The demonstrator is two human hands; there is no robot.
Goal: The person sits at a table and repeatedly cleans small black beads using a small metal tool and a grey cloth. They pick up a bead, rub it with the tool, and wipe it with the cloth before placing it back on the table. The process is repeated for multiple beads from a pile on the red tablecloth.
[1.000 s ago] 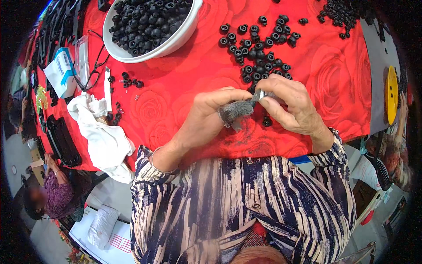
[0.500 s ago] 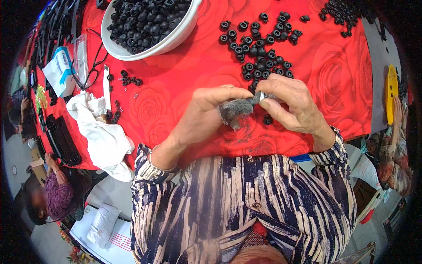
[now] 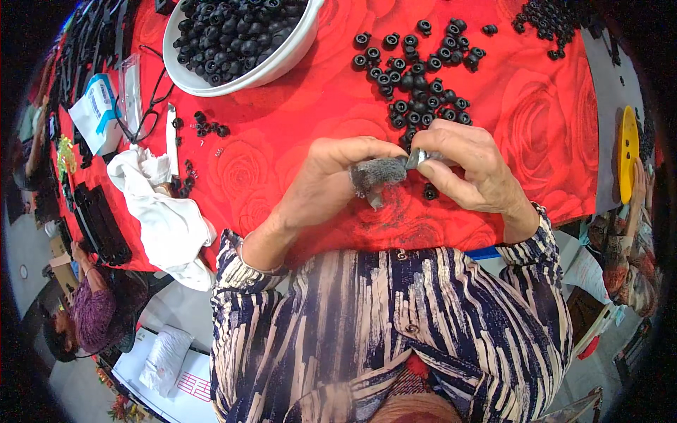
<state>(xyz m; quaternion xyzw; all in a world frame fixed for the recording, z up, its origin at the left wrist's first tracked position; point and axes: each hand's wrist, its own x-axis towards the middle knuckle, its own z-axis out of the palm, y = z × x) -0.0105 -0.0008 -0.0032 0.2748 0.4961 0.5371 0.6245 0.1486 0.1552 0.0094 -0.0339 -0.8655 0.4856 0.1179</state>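
Observation:
My left hand (image 3: 321, 173) is closed, its thumb pressing toward the fingers. A grey, fuzzy, dust-covered wrap (image 3: 379, 173) covers the fingers below that thumb. At the thumb tip sits a small dark piece, mostly hidden; it looks like one of the black parts. My right hand (image 3: 469, 166) pinches a small shiny metal blade (image 3: 416, 158) between thumb and fingers, its edge against that piece. Dark dust lies on the red cloth under both hands. Just below the right fingers is a single round black plastic part (image 3: 430, 191).
Beyond my hands lies a pile of black plastic parts (image 3: 421, 99). A white bowl (image 3: 240, 88) full of them stands far left. Glasses (image 3: 149, 116), a white-handled knife (image 3: 172, 141) and a white cloth (image 3: 169, 229) lie to the left. Other people work at both sides, near a yellow tray (image 3: 627, 155).
The metal blade has turned slightly in my right fingers, and its flat face shows more. My left fingers and the grey wrap have shifted a little. The piles and bowl look the same.

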